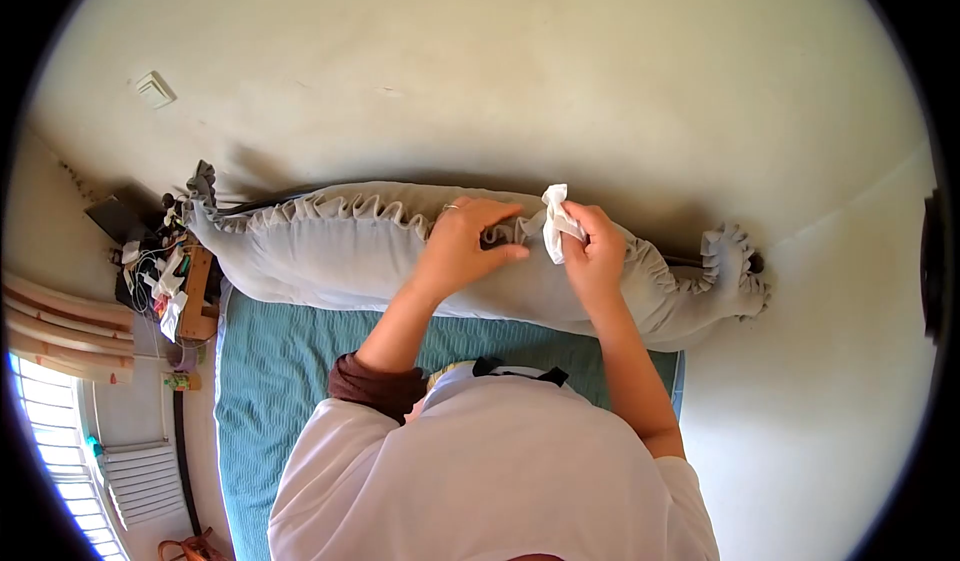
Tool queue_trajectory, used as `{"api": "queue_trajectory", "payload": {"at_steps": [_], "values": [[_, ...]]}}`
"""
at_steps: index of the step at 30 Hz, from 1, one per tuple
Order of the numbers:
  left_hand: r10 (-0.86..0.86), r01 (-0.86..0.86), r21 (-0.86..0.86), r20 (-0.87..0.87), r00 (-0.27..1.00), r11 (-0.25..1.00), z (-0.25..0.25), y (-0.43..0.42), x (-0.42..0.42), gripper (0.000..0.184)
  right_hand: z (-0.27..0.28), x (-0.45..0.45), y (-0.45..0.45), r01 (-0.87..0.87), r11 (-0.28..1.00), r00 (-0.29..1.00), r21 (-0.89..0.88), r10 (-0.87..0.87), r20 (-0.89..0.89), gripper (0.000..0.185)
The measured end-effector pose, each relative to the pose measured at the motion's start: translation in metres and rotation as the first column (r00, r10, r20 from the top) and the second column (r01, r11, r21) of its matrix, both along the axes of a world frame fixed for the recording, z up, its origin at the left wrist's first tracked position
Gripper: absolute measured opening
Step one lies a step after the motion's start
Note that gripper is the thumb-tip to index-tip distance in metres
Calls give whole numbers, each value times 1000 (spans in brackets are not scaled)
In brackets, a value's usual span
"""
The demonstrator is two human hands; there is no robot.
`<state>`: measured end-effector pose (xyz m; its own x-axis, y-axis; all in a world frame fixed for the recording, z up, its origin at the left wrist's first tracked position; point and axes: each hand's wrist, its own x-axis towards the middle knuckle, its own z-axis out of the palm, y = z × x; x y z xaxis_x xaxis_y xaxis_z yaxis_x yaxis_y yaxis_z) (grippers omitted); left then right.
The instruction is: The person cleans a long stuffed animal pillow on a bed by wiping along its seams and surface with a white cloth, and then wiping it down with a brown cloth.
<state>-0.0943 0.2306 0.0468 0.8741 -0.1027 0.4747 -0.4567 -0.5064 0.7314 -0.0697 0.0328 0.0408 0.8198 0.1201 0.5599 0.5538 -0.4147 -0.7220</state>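
Left hand [462, 249]: in the centre of the frame, over the grey cover, its fingers and thumb curved wide apart with a gap between them; a ring shows on one finger.
Right hand [594, 259]: just right of centre, its fingers pinched around a white wad.
White wad [556, 219]: crumpled and soft (cloth or tissue, I cannot tell which), upright in the right hand, in front of the cover's upper edge.
Grey cover [325, 246]: a long, padded form stretching across the middle of the frame, with a ruffle [370, 209] along its upper part.
Bed [275, 381]: below the cover, spread with ribbed teal fabric.
Person: lower centre, in a white shirt [500, 461], a brown band [372, 386] around the left arm near the elbow.
Wall: pale, filling the top, with a switch [155, 90] at upper left.
Left edge: cables and clutter beside a curtain [60, 331].
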Motion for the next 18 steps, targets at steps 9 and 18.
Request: {"api": "queue_trajectory", "payload": {"at_steps": [9, 18], "values": [[-178, -72, -595, -350, 920, 800, -18, 3, 15, 16, 9, 2, 5, 59, 997, 985, -40, -52, 166, 34], [-328, -80, -743, -386, 862, 664, -13, 6, 20, 14, -1, -2, 23, 71, 951, 994, -299, -43, 101, 40]]}}
